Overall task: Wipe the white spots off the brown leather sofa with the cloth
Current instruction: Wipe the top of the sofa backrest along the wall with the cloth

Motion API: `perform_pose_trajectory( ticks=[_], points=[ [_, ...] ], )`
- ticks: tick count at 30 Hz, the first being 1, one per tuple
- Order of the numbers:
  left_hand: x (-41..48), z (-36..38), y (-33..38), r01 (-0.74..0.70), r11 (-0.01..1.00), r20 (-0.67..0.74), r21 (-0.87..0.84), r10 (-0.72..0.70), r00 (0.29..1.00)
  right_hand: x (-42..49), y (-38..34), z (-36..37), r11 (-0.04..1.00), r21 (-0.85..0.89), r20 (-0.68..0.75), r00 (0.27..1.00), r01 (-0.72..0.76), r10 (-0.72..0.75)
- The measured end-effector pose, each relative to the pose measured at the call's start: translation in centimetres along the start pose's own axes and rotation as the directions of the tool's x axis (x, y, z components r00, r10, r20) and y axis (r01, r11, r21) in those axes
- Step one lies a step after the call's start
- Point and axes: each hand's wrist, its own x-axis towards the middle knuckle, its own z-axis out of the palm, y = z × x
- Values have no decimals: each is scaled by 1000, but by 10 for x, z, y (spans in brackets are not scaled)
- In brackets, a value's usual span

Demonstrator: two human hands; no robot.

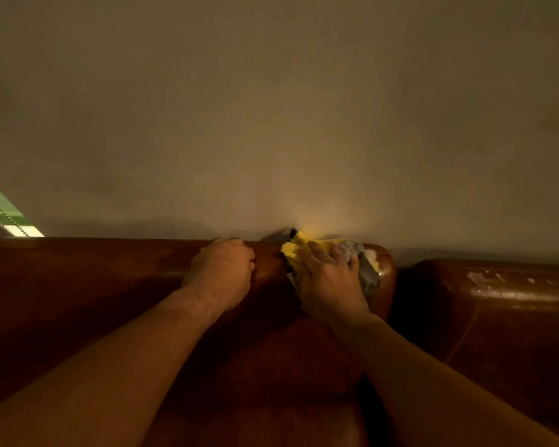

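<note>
A brown leather sofa [94, 272] fills the lower half of the view, its backrest top running along a plain wall. My right hand [328, 279] presses a yellow and grey cloth [296, 250] onto the top right end of the nearer back cushion, fingers spread over it. White foam [373, 258] clings beside the cloth at the cushion's corner. My left hand [221, 272] grips the backrest top just left of the cloth, fingers curled over the edge. White spots [478, 279] mark the top of the adjoining cushion at right.
A bare beige wall [271, 124] stands directly behind the sofa. A green and white strip with a beaded cord [0, 211] shows at the far left edge. A dark gap [400, 295] separates the two back cushions.
</note>
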Motion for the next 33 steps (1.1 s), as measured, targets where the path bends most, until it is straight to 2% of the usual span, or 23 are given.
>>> perform_pose_trajectory(
  ticks=[3, 5, 9, 13, 17, 19, 22, 26, 29, 31, 33],
  points=[
    [2, -1, 1, 1, 1000, -5, 5, -1, 1000, -11, 11, -3, 993, 48, 41, 993, 110, -112],
    [1, -1, 1, 2, 1000, -14, 6, -2, 1000, -19, 31, -14, 992, 65, 35, 993, 110, -112],
    [0, 1, -1, -3, 1000, -29, -10, 2, 1000, -19, 75, -23, 1000, 13, 17, 999, -27, 27],
    [0, 5, -2, 0, 1000, -46, -24, -1, 999, -10, 80, -18, 973, 155, -141, 971, -168, 191],
    [1, 4, -1, 0, 1000, -28, -18, 0, 1000, -8, 66, -18, 967, 98, -105, 963, -237, 247],
    [2, 3, -1, -2, 1000, -25, -14, 2, 1000, -14, 54, -14, 977, 57, -80, 974, -206, 210],
    [1, 2, -1, 6, 1000, -8, -25, -7, 1000, -20, 24, -1, 998, 58, -49, 998, -36, 39],
    [-2, 0, 0, -6, 1000, -19, -1, 6, 1000, -5, -30, 10, 987, 103, -63, 992, 119, -113],
    [-3, -1, -2, 4, 1000, -14, -5, -4, 1000, 0, -42, 10, 973, 76, 16, 975, 219, -221],
    [-4, -2, -2, -4, 1000, -9, -4, 4, 1000, -4, -20, 0, 971, 70, 15, 973, 227, -229],
    [-4, -3, -2, -8, 1000, -5, -9, 8, 1000, -10, 10, -15, 988, 50, -15, 989, 148, -147]
  ],
)
